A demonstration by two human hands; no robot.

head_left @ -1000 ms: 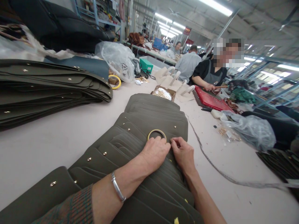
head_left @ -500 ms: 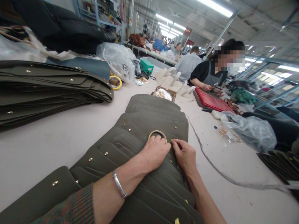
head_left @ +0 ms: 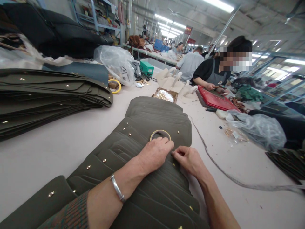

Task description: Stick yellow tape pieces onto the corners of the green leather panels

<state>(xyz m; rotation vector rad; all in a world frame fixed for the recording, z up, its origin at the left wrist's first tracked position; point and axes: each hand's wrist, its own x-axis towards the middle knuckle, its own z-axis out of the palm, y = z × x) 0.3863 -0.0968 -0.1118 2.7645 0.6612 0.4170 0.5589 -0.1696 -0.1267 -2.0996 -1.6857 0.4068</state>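
Where olive panels (head_left: 147,122) overlap, left hand (head_left: 156,153) grips yellow-edged tape roll (head_left: 160,131); right hand (head_left: 189,158): hold unclear.

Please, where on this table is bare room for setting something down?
Bare tabletop lies left, between the olive stack and the spread olive pieces; another patch lies between the right hand and the cord. The far side is crowded: box, plastic bag, green device.

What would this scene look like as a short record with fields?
left hand: curled over a round, yellow-edged tape roll
right hand: pinched together; anything inside its grip unclear
under hands: overlapping flat dark-olive sheets, some with gold-coloured fittings
left side: thick stack of dark-olive sheets
beyond: brown cardboard box with gold-coloured pieces
far right: person in grey apron, red flat panel
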